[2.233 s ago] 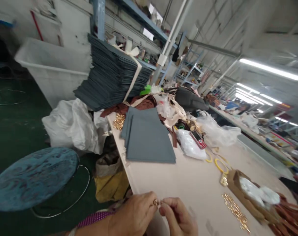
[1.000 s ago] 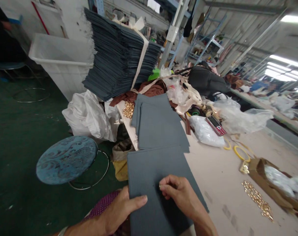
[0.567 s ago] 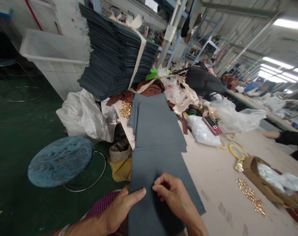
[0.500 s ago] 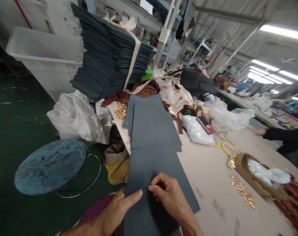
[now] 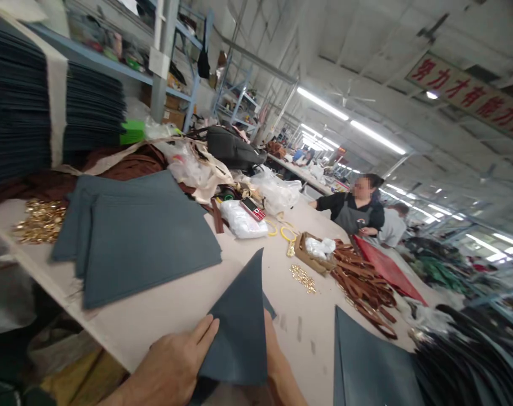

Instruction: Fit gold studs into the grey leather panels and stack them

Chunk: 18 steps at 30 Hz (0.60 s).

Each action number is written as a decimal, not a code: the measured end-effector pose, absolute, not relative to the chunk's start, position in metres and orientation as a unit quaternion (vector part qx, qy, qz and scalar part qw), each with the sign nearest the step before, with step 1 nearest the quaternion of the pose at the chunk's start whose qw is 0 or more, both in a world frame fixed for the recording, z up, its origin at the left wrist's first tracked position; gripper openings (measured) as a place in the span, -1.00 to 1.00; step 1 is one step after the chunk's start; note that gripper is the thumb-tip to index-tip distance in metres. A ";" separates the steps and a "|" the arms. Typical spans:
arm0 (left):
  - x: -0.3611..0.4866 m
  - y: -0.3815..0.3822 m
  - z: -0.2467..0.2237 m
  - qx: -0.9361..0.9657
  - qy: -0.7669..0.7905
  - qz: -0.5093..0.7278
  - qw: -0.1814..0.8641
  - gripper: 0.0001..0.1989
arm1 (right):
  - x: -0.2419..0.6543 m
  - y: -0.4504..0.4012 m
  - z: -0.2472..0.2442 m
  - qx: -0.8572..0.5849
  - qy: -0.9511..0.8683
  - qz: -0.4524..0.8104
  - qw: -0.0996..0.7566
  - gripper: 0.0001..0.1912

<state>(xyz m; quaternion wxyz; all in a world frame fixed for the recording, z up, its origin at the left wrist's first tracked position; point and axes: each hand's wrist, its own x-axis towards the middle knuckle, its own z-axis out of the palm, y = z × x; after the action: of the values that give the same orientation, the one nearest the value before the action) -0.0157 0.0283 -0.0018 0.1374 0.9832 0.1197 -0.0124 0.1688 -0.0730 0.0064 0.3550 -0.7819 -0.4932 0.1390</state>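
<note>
A dark blue-grey fabric panel (image 5: 239, 332) is raised off the table and bent to a point at its top. My left hand (image 5: 176, 355) grips the panel's left edge, with the fingertips on its face. Behind the right edge is my right hand (image 5: 275, 352); its fingers are hidden by the panel, so I cannot see how it holds it. A stack of matching panels (image 5: 150, 237) lies flat on the table, left of and beyond my hands. At the lower right are further blue-grey panels (image 5: 370, 361).
Gold metal pieces lie in a left pile (image 5: 40, 220) and a smaller pile (image 5: 303, 279). A cardboard box (image 5: 301, 248), brown straps (image 5: 362, 276), and a phone (image 5: 252, 208) on a white plastic bag (image 5: 242, 223) are farther back. A person (image 5: 358, 208) works across the table.
The view has swung to the right. The panel lying flat before me is now lifted and tilted. My left hand has closed on its edge, and my right hand has gone from above it to behind it.
</note>
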 end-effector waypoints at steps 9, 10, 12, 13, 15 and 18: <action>-0.007 0.029 -0.037 0.992 0.082 0.048 0.080 -0.17 | 0.323 -0.153 0.014 -0.950 -0.301 -0.030 0.082 -0.61; -0.007 0.030 -0.040 0.992 0.078 0.056 0.076 -0.17 | 0.334 -0.156 0.013 -0.953 -0.297 -0.032 0.057 -0.62; -0.007 0.030 -0.041 0.992 0.070 0.072 0.072 -0.19 | 0.348 -0.158 0.010 -0.953 -0.300 -0.030 0.018 -0.65; -0.008 0.029 -0.041 0.992 0.070 0.078 0.073 -0.20 | 0.353 -0.156 0.008 -0.953 -0.303 -0.027 0.002 -0.67; -0.009 0.028 -0.037 0.991 0.079 0.076 0.081 -0.20 | 0.358 -0.150 0.006 -0.951 -0.307 -0.021 -0.022 -0.69; -0.010 0.026 -0.028 0.987 0.096 0.052 0.118 -0.18 | 0.361 -0.143 0.008 -0.953 -0.301 -0.011 -0.040 -0.69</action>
<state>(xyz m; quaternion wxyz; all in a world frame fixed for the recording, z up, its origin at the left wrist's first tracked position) -0.0098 0.0257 -0.0278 0.1183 0.9870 0.0958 0.0524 0.3615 -0.1427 0.0080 -0.0401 -0.9527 -0.3011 -0.0109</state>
